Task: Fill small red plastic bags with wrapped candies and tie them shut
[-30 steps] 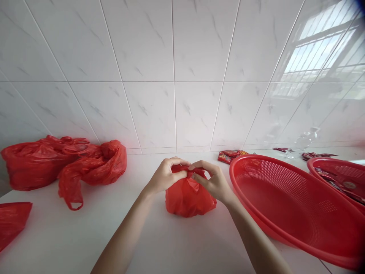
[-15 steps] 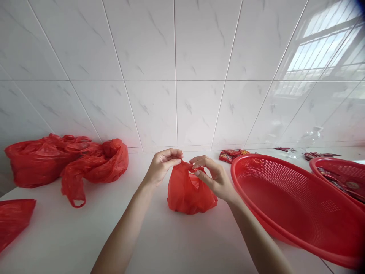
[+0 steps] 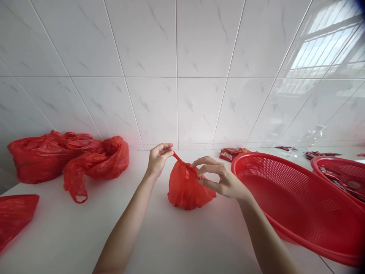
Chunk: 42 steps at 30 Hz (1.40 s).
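Observation:
A small red plastic bag (image 3: pixel 188 190) sits bulging on the white table, its top gathered and pulled to the left. Between thumb and fingers, my left hand (image 3: pixel 158 158) pinches one handle of it, stretched taut up and to the left. My right hand (image 3: pixel 222 177) is at the bag's upper right, thumb and fingertips closed on the other handle. What fills the bag is hidden by the red plastic.
Filled red plastic bags (image 3: pixel 42 161) stand at the left, and a flat red bag (image 3: pixel 17 217) lies before them. A large red basket (image 3: pixel 285 205) takes up the right, beside a second basket (image 3: pixel 336 167) holding packets. Snack packets (image 3: pixel 228 153) and a clear bottle (image 3: pixel 310 139) lie by the wall.
My left hand has moved left and up, drawing its handle into a tight strand. My right hand has shifted right and slightly down. The bag's mouth has narrowed.

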Each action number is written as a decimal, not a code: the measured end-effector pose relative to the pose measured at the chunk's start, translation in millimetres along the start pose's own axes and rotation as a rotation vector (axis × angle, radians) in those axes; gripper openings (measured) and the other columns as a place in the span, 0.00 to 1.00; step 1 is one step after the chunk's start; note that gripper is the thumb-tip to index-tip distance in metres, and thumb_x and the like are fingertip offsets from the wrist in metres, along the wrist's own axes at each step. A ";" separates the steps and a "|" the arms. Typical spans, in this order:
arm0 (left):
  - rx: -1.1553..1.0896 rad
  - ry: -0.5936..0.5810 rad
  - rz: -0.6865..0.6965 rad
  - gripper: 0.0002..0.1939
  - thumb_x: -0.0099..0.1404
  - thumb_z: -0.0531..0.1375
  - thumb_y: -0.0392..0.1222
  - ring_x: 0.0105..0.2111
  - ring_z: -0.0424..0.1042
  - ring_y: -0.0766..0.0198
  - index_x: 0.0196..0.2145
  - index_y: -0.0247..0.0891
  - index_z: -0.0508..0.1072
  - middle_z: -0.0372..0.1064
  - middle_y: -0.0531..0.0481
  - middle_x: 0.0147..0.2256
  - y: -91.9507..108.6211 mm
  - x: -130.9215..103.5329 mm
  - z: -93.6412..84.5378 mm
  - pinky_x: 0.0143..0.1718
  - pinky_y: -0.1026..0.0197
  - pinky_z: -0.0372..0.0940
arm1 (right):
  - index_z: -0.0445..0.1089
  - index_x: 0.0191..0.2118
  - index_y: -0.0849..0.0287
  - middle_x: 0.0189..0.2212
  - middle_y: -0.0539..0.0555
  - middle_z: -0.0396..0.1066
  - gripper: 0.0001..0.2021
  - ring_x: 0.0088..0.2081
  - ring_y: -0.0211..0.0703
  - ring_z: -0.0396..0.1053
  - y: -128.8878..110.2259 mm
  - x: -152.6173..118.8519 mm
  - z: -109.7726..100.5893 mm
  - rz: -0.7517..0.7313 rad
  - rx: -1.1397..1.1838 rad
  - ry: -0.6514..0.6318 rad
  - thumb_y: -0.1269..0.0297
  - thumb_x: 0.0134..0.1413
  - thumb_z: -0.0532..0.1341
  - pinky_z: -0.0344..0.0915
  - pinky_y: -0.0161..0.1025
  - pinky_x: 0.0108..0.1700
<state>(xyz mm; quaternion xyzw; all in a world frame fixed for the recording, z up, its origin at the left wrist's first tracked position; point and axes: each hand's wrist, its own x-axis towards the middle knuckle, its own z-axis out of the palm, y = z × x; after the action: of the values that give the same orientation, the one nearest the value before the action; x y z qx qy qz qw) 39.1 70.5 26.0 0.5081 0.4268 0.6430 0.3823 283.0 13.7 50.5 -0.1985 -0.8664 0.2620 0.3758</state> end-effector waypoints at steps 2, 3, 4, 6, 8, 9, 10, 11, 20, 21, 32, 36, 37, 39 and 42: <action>0.051 0.033 0.007 0.15 0.48 0.67 0.36 0.41 0.72 0.59 0.37 0.36 0.78 0.74 0.46 0.37 -10.7 6.8 -4.7 0.46 0.55 0.67 | 0.71 0.36 0.57 0.42 0.55 0.73 0.08 0.47 0.44 0.68 -0.5 -0.3 -0.7 -0.015 -0.002 -0.037 0.77 0.57 0.59 0.65 0.45 0.51; 0.073 0.048 0.006 0.15 0.48 0.66 0.36 0.41 0.72 0.58 0.37 0.36 0.78 0.74 0.46 0.38 -16.7 10.1 -7.1 0.45 0.55 0.67 | 0.71 0.36 0.57 0.39 0.54 0.73 0.09 0.45 0.44 0.69 -1.0 -0.7 -1.2 -0.015 0.000 -0.062 0.78 0.56 0.59 0.66 0.45 0.50; 0.092 0.063 0.004 0.15 0.48 0.66 0.36 0.42 0.72 0.58 0.37 0.36 0.78 0.74 0.45 0.38 -23.0 13.3 -9.5 0.45 0.55 0.67 | 0.71 0.36 0.57 0.36 0.53 0.74 0.09 0.42 0.42 0.69 -1.7 -1.2 -1.9 -0.009 0.000 -0.087 0.79 0.55 0.59 0.66 0.44 0.49; 0.117 0.092 -0.001 0.15 0.48 0.65 0.36 0.42 0.72 0.57 0.37 0.35 0.78 0.74 0.45 0.38 -35.8 18.8 -14.4 0.44 0.56 0.67 | 0.72 0.35 0.58 0.32 0.52 0.74 0.10 0.37 0.40 0.69 -3.7 -2.6 -3.8 0.011 -0.014 -0.136 0.81 0.53 0.59 0.66 0.43 0.46; 0.134 0.109 -0.006 0.15 0.48 0.64 0.36 0.43 0.71 0.57 0.37 0.35 0.78 0.74 0.44 0.39 -47.0 22.8 -18.5 0.44 0.55 0.67 | 0.72 0.34 0.59 0.31 0.52 0.74 0.10 0.35 0.40 0.69 -5.8 -4.2 -6.4 0.027 -0.034 -0.182 0.81 0.51 0.59 0.66 0.42 0.43; 0.143 0.114 -0.008 0.15 0.48 0.64 0.36 0.43 0.71 0.57 0.36 0.35 0.78 0.74 0.44 0.39 -51.6 24.1 -20.0 0.44 0.55 0.67 | 0.72 0.33 0.59 0.31 0.52 0.74 0.10 0.35 0.40 0.69 -6.5 -4.9 -7.7 0.036 -0.041 -0.200 0.81 0.51 0.59 0.66 0.41 0.42; 0.154 0.117 -0.009 0.15 0.48 0.64 0.36 0.42 0.71 0.57 0.36 0.35 0.78 0.74 0.44 0.39 -55.2 24.9 -21.1 0.44 0.55 0.67 | 0.72 0.33 0.59 0.31 0.52 0.74 0.09 0.35 0.40 0.69 -7.0 -5.4 -8.8 0.045 -0.044 -0.216 0.80 0.50 0.60 0.66 0.40 0.41; 0.165 0.118 -0.009 0.14 0.48 0.64 0.36 0.42 0.72 0.57 0.36 0.35 0.78 0.74 0.44 0.39 -57.9 25.3 -21.7 0.44 0.55 0.67 | 0.72 0.32 0.59 0.31 0.52 0.74 0.09 0.35 0.40 0.69 -7.2 -5.7 -9.7 0.054 -0.042 -0.229 0.80 0.50 0.60 0.66 0.40 0.40; 0.216 0.118 0.041 0.12 0.52 0.61 0.35 0.41 0.72 0.57 0.36 0.36 0.78 0.75 0.44 0.40 -55.2 20.5 -14.2 0.45 0.54 0.67 | 0.75 0.33 0.60 0.31 0.53 0.76 0.04 0.34 0.41 0.71 -12.0 -5.3 -12.5 0.176 0.134 -0.184 0.75 0.52 0.63 0.67 0.40 0.41; 0.210 0.115 0.049 0.11 0.52 0.62 0.36 0.41 0.72 0.57 0.35 0.36 0.78 0.75 0.44 0.40 -51.0 19.8 -12.9 0.46 0.54 0.67 | 0.75 0.34 0.60 0.32 0.54 0.75 0.02 0.35 0.41 0.71 -11.1 -5.9 -12.6 0.212 0.204 -0.127 0.72 0.54 0.64 0.67 0.41 0.41; -0.062 -0.107 0.221 0.08 0.56 0.67 0.38 0.38 0.72 0.62 0.35 0.38 0.76 0.72 0.49 0.37 43.2 -30.2 12.5 0.42 0.60 0.69 | 0.73 0.40 0.53 0.30 0.49 0.73 0.06 0.26 0.37 0.67 1.7 2.4 2.2 0.274 0.710 0.352 0.61 0.56 0.66 0.68 0.42 0.36; 0.004 -0.216 0.302 0.02 0.61 0.65 0.37 0.38 0.72 0.62 0.34 0.38 0.76 0.70 0.49 0.36 59.9 -51.6 26.9 0.41 0.60 0.70 | 0.71 0.50 0.50 0.33 0.50 0.72 0.18 0.29 0.38 0.67 -6.4 8.1 15.1 0.291 0.664 0.301 0.62 0.52 0.69 0.68 0.42 0.36; 0.010 -0.229 0.328 0.02 0.61 0.64 0.37 0.39 0.72 0.62 0.34 0.38 0.76 0.69 0.49 0.36 61.6 -55.2 29.9 0.41 0.60 0.71 | 0.70 0.51 0.50 0.34 0.50 0.72 0.20 0.30 0.38 0.68 -8.4 8.9 17.8 0.287 0.670 0.296 0.63 0.51 0.69 0.68 0.42 0.36; 0.015 -0.240 0.374 0.02 0.62 0.64 0.37 0.39 0.72 0.61 0.35 0.39 0.77 0.69 0.48 0.37 62.7 -60.5 34.7 0.40 0.59 0.72 | 0.68 0.54 0.49 0.39 0.52 0.73 0.23 0.32 0.38 0.69 -11.9 10.1 22.3 0.277 0.701 0.301 0.64 0.51 0.70 0.69 0.41 0.35; 0.024 -0.281 0.381 0.03 0.63 0.63 0.37 0.40 0.72 0.61 0.36 0.40 0.78 0.69 0.47 0.38 61.0 -64.5 39.2 0.39 0.59 0.73 | 0.67 0.53 0.51 0.43 0.54 0.73 0.22 0.32 0.38 0.71 -14.8 11.1 26.8 0.289 0.713 0.360 0.63 0.52 0.69 0.71 0.41 0.36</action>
<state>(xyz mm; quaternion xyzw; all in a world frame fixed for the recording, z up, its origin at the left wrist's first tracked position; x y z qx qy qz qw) 86.3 -3.9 66.8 0.6686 0.2733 0.6213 0.3037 253.5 -0.1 49.9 -0.2180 -0.6053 0.5565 0.5256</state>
